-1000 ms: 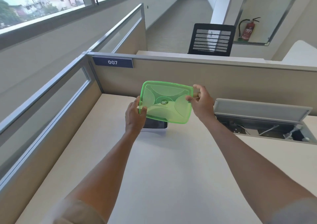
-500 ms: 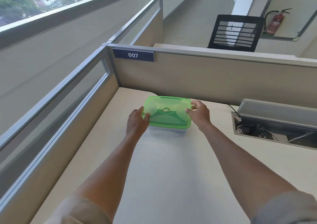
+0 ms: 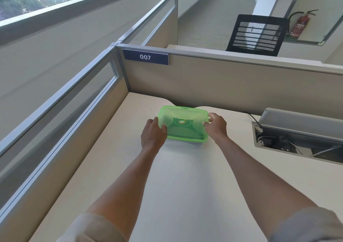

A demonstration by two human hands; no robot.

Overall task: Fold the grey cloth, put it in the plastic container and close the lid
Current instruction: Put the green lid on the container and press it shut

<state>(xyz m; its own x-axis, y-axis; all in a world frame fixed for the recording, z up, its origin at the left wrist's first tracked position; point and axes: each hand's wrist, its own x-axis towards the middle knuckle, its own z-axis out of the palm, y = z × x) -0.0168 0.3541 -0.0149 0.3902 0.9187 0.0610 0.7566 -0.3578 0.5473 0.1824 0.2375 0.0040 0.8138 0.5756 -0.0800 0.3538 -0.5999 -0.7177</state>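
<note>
- Both hands are out in front of the person, one at each short end of a see-through green plastic lid [image 3: 182,124] with rounded corners.
- Left hand [image 3: 153,134] curls over the lid's left end, with the thumb on top and the fingers bent around the edge.
- Right hand [image 3: 216,124] does the same at the right end, with the fingers hooked over the far corner and the thumb on top.
- So each hand is partly closed and holds the lid, and neither one is flat or wide open.
- The lid lies on top of the clear plastic container [image 3: 196,143], which you can only just see as a thin pale strip under the green rim.
- The container sits on the pale beige desk [image 3: 185,186], near the back corner by the cubicle wall with the blue "007" sign [image 3: 145,56].
- I cannot see the grey cloth by itself. The dark colour showing through the green lid may be the cloth inside, but I cannot tell for sure.
- No cloth lies out on the desk, so I think the folding and the putting in are done.
- The lid looks level on the box, but I cannot tell if it is snapped shut all the way round.
- What seems to be left is to press the edges down until they click, then let go.
</note>
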